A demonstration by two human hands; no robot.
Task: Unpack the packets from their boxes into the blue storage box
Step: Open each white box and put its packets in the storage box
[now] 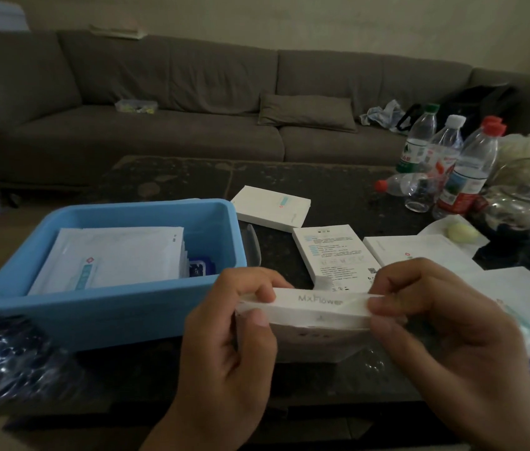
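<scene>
Our left hand (224, 327) and right hand (445, 323) pinch one white MxFlower box (318, 317) with curled fingers (258, 319); three more boxes (271, 206) lie on the tabletop (348, 193) beside the blue storage box (101, 317).

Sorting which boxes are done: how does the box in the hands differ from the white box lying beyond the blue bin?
The held box is gripped at both ends by the left hand and right hand, edge up, showing "MxFlower". The far box lies flat on the table, untouched, face up. Both are white and flat.
</scene>
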